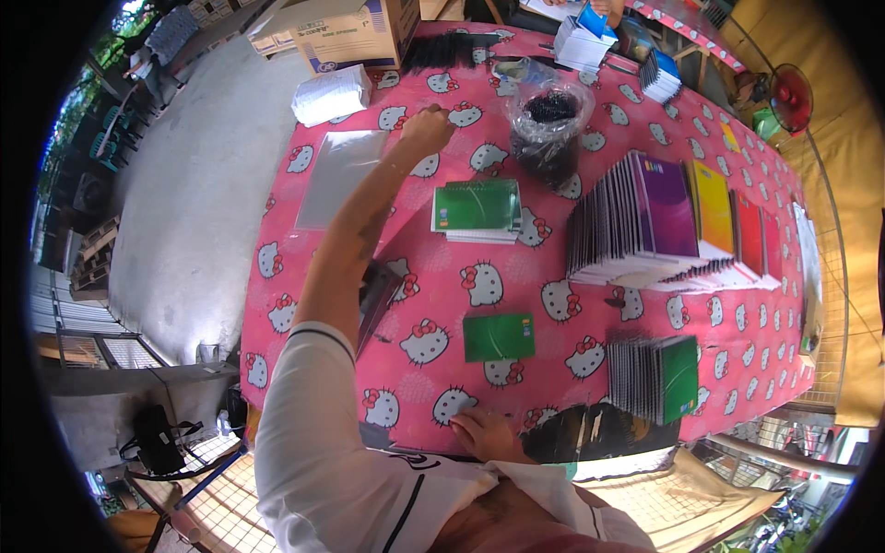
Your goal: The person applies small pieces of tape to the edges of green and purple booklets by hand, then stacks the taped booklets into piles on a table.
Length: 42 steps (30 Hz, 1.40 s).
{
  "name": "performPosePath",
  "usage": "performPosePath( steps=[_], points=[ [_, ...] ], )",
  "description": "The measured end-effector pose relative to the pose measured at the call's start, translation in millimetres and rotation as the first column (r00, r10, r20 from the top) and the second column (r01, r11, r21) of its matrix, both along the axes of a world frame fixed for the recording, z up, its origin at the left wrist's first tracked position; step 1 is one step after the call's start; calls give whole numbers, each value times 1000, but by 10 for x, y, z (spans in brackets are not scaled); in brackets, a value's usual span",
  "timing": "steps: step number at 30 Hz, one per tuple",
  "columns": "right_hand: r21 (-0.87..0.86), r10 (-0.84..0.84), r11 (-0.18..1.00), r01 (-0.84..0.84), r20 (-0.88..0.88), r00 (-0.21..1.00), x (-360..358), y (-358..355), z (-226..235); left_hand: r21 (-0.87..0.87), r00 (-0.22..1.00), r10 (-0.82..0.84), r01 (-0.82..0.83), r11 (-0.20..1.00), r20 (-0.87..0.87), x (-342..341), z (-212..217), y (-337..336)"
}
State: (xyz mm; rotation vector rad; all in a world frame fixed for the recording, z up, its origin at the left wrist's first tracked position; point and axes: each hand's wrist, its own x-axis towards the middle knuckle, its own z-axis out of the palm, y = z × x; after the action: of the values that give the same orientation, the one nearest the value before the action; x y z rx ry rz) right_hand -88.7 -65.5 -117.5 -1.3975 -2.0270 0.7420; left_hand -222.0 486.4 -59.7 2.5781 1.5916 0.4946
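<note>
- So far, judging by how things lie, a good share of the work looks done: a long fanned row of spiral notebooks in purple, yellow and red covers stands on the right of the pink cartoon-cat tabletop, and a smaller upright batch of green notebooks stands near the front edge.
- Nearer the middle, a short flat stack of green notebooks lies well apart from the long row, and a single green notebook lies alone toward the front; these look like the pieces not yet sorted into a batch.
- Stretched far forward, the left hand reaches to the back of the tabletop, closed into a loose fist just beside a clear plastic sleeve; whether it pinches anything I cannot tell.
- Close to the body, the right hand rests at the front edge of the tabletop with fingers together and flat, holding nothing, just beside a dark glossy sheet.
- Further supplies sit at the back: a clear bag of dark spiral bindings, a white wrapped packet and a cardboard box.
- In my judgement the work is partway through, since loose notebooks and unused sleeves and bindings remain beside the finished rows.
</note>
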Motion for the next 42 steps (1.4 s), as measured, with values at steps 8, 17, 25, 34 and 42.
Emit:
performPosePath(
  steps=[8,17,25,34,42],
  points=[
    [-33,78,997,-76,65,995,40,-3,-253,-37,961,241,-248,968,-135,-9,-441,1379],
    [-209,101,974,-81,87,991,209,150,-523,225,976,218,-208,952,-19,-682,-1080,3046],
    [-297,10,955,11,68,998,21,411,-533,-29,942,314,-319,947,-116,-31,-530,2785],
    [-357,34,934,-17,41,999,194,448,-549,-65,855,494,-508,859,-160,-120,-734,3173],
    [-390,-5,921,3,-2,1000,232,450,-491,192,825,560,-564,804,79,-58,-670,2815]
  ],
)
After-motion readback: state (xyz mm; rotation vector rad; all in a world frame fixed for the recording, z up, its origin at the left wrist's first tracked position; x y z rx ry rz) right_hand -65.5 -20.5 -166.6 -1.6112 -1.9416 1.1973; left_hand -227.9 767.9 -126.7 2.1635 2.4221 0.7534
